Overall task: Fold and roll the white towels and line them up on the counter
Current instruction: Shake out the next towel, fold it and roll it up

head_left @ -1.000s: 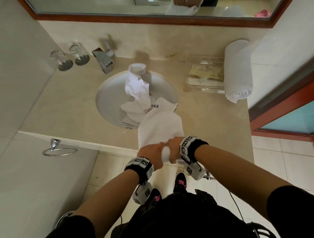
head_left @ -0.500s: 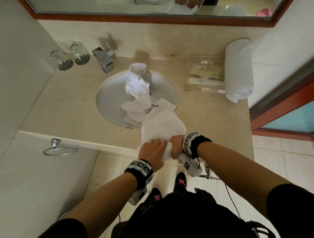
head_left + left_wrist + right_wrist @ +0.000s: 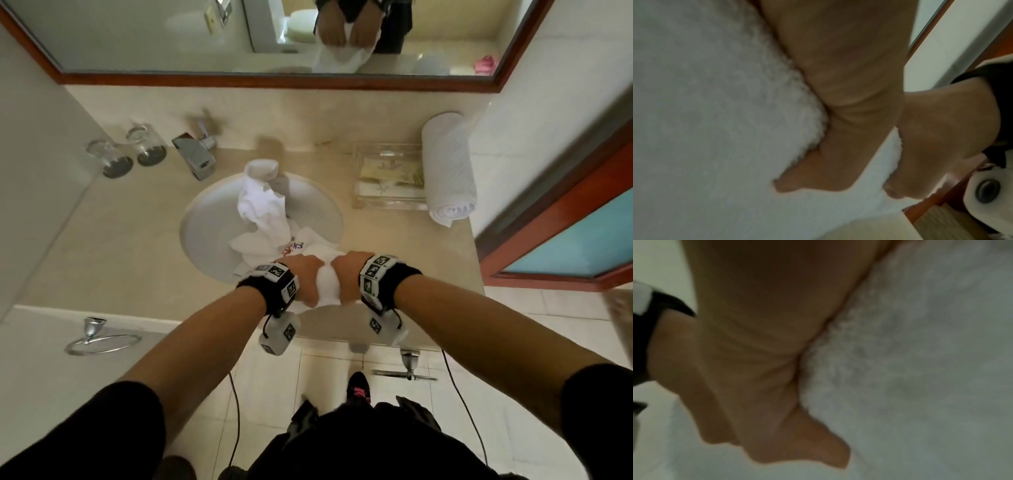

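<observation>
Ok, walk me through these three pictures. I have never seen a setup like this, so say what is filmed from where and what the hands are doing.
No machine here: a person wears three cameras. The head view looks down on a bathroom counter. The left hand and right hand both grip a half-rolled white towel at the sink's near edge. More loose towels lie in the sink, and one finished roll lies on the right by a clear tray. Two glasses stand by the tap. The other two pictures come from wrist cameras: blurred close-ups of fingers on terry cloth.
</observation>
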`<action>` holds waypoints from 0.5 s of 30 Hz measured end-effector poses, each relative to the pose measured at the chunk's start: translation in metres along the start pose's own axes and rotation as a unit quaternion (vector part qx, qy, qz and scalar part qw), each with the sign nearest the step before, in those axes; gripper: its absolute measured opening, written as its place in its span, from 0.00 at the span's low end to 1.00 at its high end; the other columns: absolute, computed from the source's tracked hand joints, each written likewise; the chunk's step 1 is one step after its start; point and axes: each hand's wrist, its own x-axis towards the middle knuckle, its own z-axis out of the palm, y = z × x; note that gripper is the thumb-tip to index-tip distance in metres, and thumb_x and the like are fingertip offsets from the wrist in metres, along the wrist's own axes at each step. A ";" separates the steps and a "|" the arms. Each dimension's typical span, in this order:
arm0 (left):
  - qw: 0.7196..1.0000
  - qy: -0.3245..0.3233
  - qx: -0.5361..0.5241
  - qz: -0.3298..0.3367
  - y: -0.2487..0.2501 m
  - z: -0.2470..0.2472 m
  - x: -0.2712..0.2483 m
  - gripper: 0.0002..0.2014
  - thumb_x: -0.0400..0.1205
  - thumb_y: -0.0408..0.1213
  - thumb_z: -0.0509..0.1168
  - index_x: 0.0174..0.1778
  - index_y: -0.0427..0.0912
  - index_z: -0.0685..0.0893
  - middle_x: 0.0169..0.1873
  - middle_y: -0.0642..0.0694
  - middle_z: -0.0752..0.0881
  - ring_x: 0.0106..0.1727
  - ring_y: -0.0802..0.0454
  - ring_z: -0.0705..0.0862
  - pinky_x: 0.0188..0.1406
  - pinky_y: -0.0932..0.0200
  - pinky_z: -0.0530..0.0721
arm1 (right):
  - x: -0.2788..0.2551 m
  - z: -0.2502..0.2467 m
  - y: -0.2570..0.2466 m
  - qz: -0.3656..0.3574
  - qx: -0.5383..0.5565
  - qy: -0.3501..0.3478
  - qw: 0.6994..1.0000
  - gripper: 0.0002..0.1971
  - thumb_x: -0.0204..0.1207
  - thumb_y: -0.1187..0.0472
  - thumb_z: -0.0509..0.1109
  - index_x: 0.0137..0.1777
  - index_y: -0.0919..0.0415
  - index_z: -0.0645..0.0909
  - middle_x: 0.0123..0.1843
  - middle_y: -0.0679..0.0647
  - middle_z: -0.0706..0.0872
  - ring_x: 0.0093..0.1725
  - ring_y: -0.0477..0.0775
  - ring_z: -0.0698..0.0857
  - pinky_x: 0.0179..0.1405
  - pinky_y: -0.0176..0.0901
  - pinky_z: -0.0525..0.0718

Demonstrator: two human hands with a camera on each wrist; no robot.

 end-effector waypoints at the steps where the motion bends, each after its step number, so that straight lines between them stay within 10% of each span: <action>1: 1.000 0.002 0.000 0.009 0.001 -0.018 0.005 0.31 0.59 0.48 0.76 0.61 0.55 0.79 0.54 0.50 0.86 0.52 0.48 0.86 0.53 0.49 0.87 | 0.002 -0.016 0.007 0.017 0.006 -0.001 1.000 0.30 0.60 0.45 0.80 0.64 0.43 0.77 0.52 0.43 0.86 0.43 0.48 0.84 0.43 0.38 0.79; 10: 0.982 0.148 0.110 0.029 0.028 -0.194 0.017 0.23 0.58 0.45 0.78 0.48 0.53 0.81 0.38 0.52 0.86 0.37 0.49 0.85 0.36 0.56 0.85 | -0.007 -0.177 0.053 0.087 0.063 0.132 0.985 0.20 0.49 0.49 0.81 0.42 0.43 0.78 0.40 0.46 0.84 0.40 0.56 0.87 0.41 0.53 0.90; 15: 0.940 0.286 0.186 0.004 0.058 -0.296 0.002 0.22 0.63 0.47 0.77 0.52 0.56 0.80 0.36 0.55 0.80 0.34 0.50 0.80 0.36 0.58 0.77 | -0.039 -0.272 0.072 0.112 0.008 0.288 0.951 0.18 0.66 0.53 0.77 0.55 0.49 0.77 0.43 0.47 0.80 0.42 0.54 0.82 0.42 0.45 0.83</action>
